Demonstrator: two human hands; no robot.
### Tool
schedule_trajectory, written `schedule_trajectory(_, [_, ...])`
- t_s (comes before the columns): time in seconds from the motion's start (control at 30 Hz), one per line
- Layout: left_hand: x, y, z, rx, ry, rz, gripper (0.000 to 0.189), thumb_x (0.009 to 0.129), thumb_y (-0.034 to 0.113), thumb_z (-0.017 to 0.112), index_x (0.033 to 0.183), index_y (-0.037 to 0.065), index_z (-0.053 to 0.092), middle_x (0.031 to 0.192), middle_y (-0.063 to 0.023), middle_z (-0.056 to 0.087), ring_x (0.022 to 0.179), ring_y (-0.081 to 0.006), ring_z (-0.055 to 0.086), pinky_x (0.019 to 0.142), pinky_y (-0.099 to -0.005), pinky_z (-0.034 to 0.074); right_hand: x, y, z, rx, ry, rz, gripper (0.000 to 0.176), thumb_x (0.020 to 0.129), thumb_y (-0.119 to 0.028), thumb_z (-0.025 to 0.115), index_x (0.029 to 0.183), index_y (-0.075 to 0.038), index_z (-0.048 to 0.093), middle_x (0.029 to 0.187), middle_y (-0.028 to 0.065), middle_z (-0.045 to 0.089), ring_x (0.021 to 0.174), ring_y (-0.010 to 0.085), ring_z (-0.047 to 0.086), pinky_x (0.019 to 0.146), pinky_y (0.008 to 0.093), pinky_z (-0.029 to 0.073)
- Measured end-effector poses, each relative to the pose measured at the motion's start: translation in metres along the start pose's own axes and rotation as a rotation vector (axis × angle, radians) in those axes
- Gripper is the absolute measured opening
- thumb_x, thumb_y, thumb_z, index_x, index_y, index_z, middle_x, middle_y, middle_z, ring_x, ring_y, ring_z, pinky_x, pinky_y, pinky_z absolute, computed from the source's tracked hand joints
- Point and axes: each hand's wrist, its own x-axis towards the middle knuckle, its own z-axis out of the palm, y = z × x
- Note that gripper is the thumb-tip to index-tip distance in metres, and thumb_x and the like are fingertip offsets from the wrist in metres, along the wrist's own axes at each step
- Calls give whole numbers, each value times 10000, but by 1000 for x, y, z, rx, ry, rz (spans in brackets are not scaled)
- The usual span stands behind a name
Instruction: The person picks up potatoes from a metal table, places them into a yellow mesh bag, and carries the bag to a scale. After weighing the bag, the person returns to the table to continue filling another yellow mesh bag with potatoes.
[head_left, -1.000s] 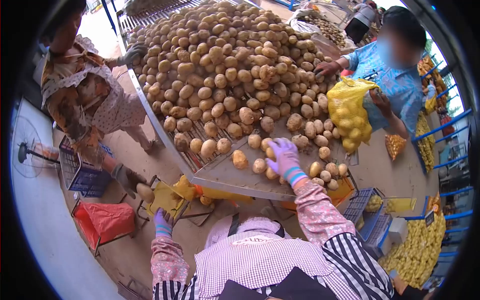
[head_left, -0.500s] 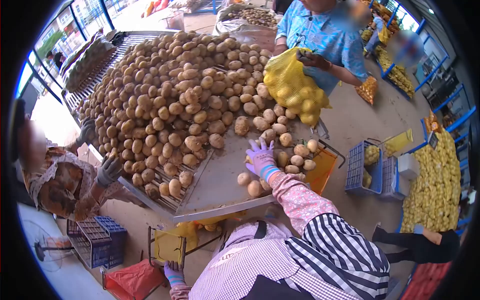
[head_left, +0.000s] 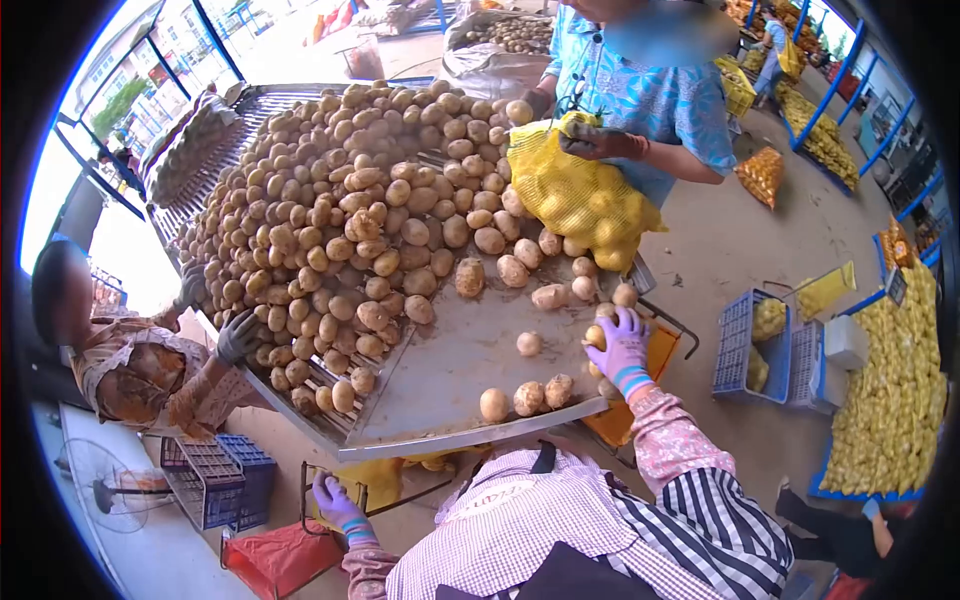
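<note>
My right hand [head_left: 622, 345], in a purple glove, curls over a yellowish potato [head_left: 595, 337] at the right edge of the metal sorting table [head_left: 470, 370]. Other potatoes lie against that hand. Low on the left, my gloved left hand [head_left: 338, 500] is beside the metal frame of a yellow mesh bag [head_left: 378, 483], its fingers apart and nothing visible in them. Several loose potatoes [head_left: 528, 398] rest along the table's front edge. Behind them rises a large potato heap [head_left: 330, 220].
Across the table a person in a blue shirt [head_left: 640, 90] holds a filled yellow mesh bag [head_left: 575, 195]. At left, another person's gloved hand [head_left: 238, 337] touches the heap. Blue crates [head_left: 755, 345] stand right, more crates [head_left: 215, 480] lower left, near a red bag [head_left: 280, 560].
My right hand has moved right, from the loose potatoes to the table's right edge. Potatoes there have shifted and spread apart. My left hand has moved slightly up beside the bag frame.
</note>
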Motion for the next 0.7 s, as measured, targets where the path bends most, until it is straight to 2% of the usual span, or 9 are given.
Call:
schedule_trajectory(0.03, [-5, 11, 18, 58, -33, 104, 316, 1058, 103, 524, 1352, 14, 595, 1206, -60, 662, 1053, -152, 632, 890, -264, 508, -3, 5, -5, -39, -29, 18, 587, 761, -436, 839, 1272, -235, 631, 1510, 119, 415, 1444, 352, 336, 1190, 661, 232])
schedule_trajectory(0.1, [-18, 41, 59, 9, -113, 258, 331, 1038, 69, 545, 1359, 0, 593, 1225, -69, 660, 1093, -160, 629, 953, -292, 512, -10, 4, -7, -72, -60, 15, 584, 772, -420, 833, 1284, -226, 629, 1527, 119, 413, 1451, 354, 337, 1200, 649, 231])
schedule_trajectory(0.17, [-31, 78, 98, -13, -158, 265, 339, 1026, 59, 560, 1358, 0, 595, 1237, -76, 663, 1114, -170, 633, 981, -304, 506, -16, 3, 3, 16, 104, -58, 575, 792, -378, 816, 1306, -207, 622, 1532, 123, 439, 1446, 360, 364, 1208, 634, 233])
schedule_trajectory(0.27, [-26, 107, 146, -1, -280, 343, 360, 997, 44, 597, 1354, -1, 600, 1254, -94, 671, 1143, -196, 644, 1012, -327, 505, -15, -19, -7, 194, 156, -238, 544, 819, -328, 784, 1312, -164, 622, 1492, 149, 486, 1404, 380, 416, 1202, 577, 285])
schedule_trajectory(0.33, [-21, 124, 182, 24, -346, 412, 375, 979, 39, 619, 1352, -2, 602, 1260, -105, 675, 1150, -213, 651, 1013, -339, 510, -8, -32, -9, 305, 160, -299, 534, 843, -287, 768, 1325, -116, 612, 1463, 169, 505, 1377, 404, 441, 1175, 527, 354])
schedule_trajectory(0.47, [-11, 178, 259, 156, -549, 636, 430, 929, 32, 661, 1355, 19, 608, 1318, -141, 646, 1209, -274, 637, 1028, -373, 520, 32, -53, -3, 454, 74, -248, 564, 854, -276, 760, 1358, -100, 576, 1457, 181, 514, 1382, 393, 447, 1171, 516, 364])
schedule_trajectory(0.57, [16, 204, 326, 236, -569, 920, 497, 911, 102, 700, 1386, 30, 575, 1386, -190, 596, 1318, -364, 551, 1121, -439, 449, 90, -80, 26, 589, 36, -217, 593, 862, -294, 756, 1383, -95, 553, 1478, 178, 505, 1396, 373, 443, 1177, 503, 359])
schedule_trajectory(0.63, [46, 227, 382, 456, -555, 975, 612, 881, 274, 743, 1419, 56, 551, 1540, -218, 456, 1414, -425, 420, 1205, -516, 329, 141, -100, 32, 590, 46, -238, 608, 867, -311, 756, 1393, -92, 544, 1494, 170, 497, 1406, 360, 439, 1183, 489, 353])
schedule_trajectory(0.7, [62, 237, 407, 607, -493, 1031, 606, 887, 312, 729, 1422, 85, 556, 1578, -223, 401, 1433, -427, 392, 1209, -534, 309, 171, -121, 30, 231, -86, -264, 621, 867, -375, 760, 1400, -135, 552, 1546, 132, 465, 1458, 349, 384, 1211, 530, 296])
